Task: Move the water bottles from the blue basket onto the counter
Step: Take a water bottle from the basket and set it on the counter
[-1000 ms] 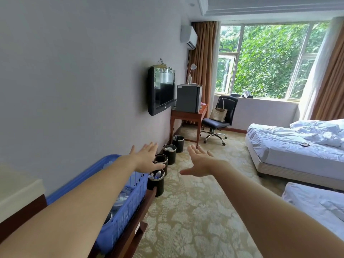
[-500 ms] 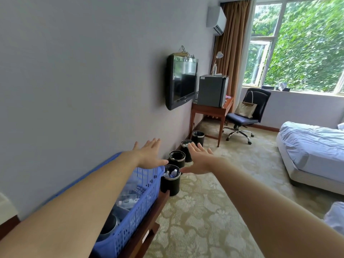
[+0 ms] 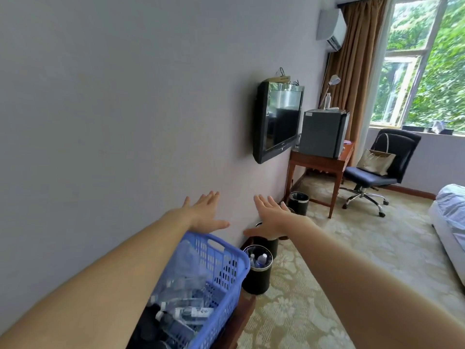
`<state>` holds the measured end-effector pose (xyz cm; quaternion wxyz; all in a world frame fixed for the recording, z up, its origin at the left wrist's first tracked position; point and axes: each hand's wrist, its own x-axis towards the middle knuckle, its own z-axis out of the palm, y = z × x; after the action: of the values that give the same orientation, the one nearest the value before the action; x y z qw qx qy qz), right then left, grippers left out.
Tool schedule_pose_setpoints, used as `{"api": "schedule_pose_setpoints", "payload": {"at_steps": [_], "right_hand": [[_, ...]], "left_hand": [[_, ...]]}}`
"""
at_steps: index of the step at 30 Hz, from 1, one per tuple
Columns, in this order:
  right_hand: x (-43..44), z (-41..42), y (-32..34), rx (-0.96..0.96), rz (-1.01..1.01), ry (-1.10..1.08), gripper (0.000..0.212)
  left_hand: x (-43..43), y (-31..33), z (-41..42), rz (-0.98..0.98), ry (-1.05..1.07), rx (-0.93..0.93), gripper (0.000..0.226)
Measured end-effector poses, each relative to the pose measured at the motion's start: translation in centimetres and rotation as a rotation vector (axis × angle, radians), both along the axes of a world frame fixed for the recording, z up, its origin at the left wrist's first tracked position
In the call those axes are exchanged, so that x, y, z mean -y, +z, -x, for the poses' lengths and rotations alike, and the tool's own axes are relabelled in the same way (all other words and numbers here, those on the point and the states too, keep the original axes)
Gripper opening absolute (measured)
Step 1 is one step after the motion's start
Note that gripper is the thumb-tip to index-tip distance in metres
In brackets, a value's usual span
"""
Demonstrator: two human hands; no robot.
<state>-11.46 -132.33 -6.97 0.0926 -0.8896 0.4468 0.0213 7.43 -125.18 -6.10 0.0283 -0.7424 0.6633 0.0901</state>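
- left hand (image 3: 205,214): arm stretched out above the blue basket (image 3: 221,268), palm down, fingers straight and slightly apart, holding nothing.
- right hand (image 3: 270,219): held out level beside the left, fingers straight and spread, holding nothing, not touching the left.
- water bottles (image 3: 186,311): lying heaped inside the basket, below the left forearm.
- basket sits on a wooden stand (image 3: 245,313) against the wall.
- black bin (image 3: 258,273) on the carpet just beside the basket, small bottles inside.

Clear water bottles (image 3: 185,312) lying jumbled inside blue basket (image 3: 227,268), white caps
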Motion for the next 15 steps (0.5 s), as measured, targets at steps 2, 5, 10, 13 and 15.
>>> {"api": "schedule_pose_setpoints", "payload": {"at_steps": [2,5,10,13,15], "right_hand": [[1.5,-1.5,-0.4,-0.008,-0.014,0.025,0.107],[3.5,-3.7,-1.2,-0.016,-0.039,0.056,0.107],[6.9,-7.2,-2.2,-0.019,-0.067,0.126,0.107],[9.2,-9.0,-2.6,-0.024,-0.07,0.18,0.107],[10.9,-10.2,-2.7,-0.028,-0.073,0.219,0.107]], "left_hand": [[0.9,-0.5,-1.4,-0.015,0.022,-0.008,0.092],[2.3,-1.2,-3.5,-0.03,0.061,-0.002,0.093],[4.5,-2.0,-6.3,-0.036,0.131,-0.017,0.094],[5.8,-2.3,-7.8,-0.039,0.192,-0.025,0.095],[6.8,-2.5,-8.6,-0.042,0.236,-0.023,0.094]]}}
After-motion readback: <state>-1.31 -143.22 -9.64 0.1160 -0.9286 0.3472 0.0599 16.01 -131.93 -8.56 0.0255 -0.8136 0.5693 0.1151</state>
